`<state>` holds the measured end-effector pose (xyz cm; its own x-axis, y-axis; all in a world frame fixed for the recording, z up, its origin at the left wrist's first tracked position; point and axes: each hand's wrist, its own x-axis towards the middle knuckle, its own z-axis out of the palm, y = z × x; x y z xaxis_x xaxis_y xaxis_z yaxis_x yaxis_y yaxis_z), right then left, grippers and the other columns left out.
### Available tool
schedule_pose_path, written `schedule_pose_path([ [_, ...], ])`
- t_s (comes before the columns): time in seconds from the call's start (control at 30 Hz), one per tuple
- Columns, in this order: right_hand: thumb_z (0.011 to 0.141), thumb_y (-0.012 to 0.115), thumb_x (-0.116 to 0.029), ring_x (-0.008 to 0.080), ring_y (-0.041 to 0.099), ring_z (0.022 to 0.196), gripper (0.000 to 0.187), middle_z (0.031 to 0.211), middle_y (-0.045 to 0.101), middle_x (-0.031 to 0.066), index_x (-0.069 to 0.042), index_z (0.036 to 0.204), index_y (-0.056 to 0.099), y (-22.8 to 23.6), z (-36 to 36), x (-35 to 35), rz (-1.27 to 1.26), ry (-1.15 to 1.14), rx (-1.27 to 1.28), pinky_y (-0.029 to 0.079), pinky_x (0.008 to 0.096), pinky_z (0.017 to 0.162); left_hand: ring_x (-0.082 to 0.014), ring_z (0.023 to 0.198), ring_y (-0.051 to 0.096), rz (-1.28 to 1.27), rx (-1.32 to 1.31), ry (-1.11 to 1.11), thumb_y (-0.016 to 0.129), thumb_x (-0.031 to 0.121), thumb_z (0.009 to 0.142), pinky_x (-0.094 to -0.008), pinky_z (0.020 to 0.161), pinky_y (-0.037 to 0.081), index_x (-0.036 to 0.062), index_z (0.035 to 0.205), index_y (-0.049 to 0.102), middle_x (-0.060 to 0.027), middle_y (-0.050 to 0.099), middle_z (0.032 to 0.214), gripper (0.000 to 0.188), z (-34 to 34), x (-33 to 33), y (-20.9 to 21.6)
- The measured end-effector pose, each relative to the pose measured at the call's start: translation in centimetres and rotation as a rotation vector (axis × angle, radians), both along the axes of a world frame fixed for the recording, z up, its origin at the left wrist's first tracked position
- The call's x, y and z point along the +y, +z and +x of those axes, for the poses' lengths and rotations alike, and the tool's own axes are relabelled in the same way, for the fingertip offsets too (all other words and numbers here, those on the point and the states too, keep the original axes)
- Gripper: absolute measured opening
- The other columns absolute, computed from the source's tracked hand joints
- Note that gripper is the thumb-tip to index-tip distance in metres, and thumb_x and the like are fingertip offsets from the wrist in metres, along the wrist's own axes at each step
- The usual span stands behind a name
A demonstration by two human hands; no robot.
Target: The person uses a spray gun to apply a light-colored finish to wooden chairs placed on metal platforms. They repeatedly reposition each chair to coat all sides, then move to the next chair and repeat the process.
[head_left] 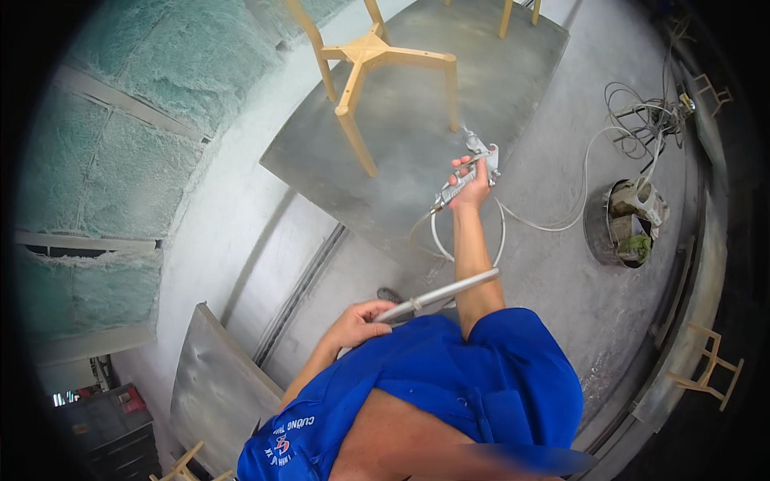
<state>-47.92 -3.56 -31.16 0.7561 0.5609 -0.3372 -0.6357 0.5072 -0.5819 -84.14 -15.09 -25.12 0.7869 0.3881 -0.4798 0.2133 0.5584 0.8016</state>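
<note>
Fibrous green panels [128,176] stand along the left of a pale grey floor [553,276]

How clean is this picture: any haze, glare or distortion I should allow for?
Head view: the corners fall to black and straight edges bow toward the rim; head view: pale haze softens the chair frame's leg beside the spray gun; head view: the metal sheet has a dull, patchy sheen, and a blurred smear crosses the lower edge.

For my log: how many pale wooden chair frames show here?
5: top-centre chair frame; partial frame right of it; upper-right frame; lower-right frame; partial frame lower left. More may be hidden.
</note>
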Motion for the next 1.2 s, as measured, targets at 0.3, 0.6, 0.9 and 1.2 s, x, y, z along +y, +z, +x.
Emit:
schedule_pose_path([
  [0.3, 0.103, 0.056, -0.03, 0.0168, 0.069, 0.075, 0.024, 0.087, 0.065, 0.0042, -0.008, 0.11, 0.062, 3.6, -2.0, 1.7, -0.084, 0.136, -0.149, 0.044, 0.0283, 0.044, -0.0115, 0.088, 0.059, 0.291, 0.281, -0.108, 0.064, 0.008, 0.098, -0.0292, 0.08, 0.049, 0.0043, 0.117, 0.066, -0.0015, 0.066, 0.093, 0.02, -6.2, -2.1, -11.6],
  [0.6, 0.1, 0.059, -0.024, 0.0171, 0.069, 0.073, 0.021, 0.087, 0.067, 0.0059, -0.005, 0.11, 0.064, 6.1, 0.0, 2.7, -0.351, 0.371, -0.235, 0.044, 0.0287, 0.044, -0.0119, 0.087, 0.063, 0.376, 0.283, 0.15, 0.061, 0.011, 0.101, -0.0307, 0.079, 0.051, 0.0032, 0.115, 0.068, -0.0059, 0.073, 0.097, 0.017, -4.2, -2.5, -8.0],
  [0.9, 0.1, 0.061, -0.024, 0.0164, 0.069, 0.07, 0.023, 0.084, 0.067, 0.0063, -0.005, 0.112, 0.064, -0.1, 4.2, 2.3, -0.397, 0.617, -0.271, 0.044, 0.0274, 0.044, -0.0137, 0.081, 0.063, 0.408, 0.409, 0.22, 0.064, 0.009, 0.1, -0.0291, 0.076, 0.051, 0.0022, 0.111, 0.07, -0.0081, 0.072, 0.09, 0.015, 0.8, -4.6, 0.5],
  [1.2, 0.099, 0.062, -0.025, 0.0201, 0.073, 0.077, 0.038, 0.088, 0.071, 0.0077, -0.008, 0.133, 0.063, -14.3, 0.0, 2.6, -0.747, 0.639, -0.292, 0.052, 0.0338, 0.053, -0.0109, 0.081, 0.061, 0.4, 0.538, 0.333, 0.063, 0.003, 0.099, -0.0274, 0.076, 0.05, 0.0005, 0.107, 0.071, -0.0049, 0.07, 0.088, 0.012, 0.8, -5.6, 4.0],
])
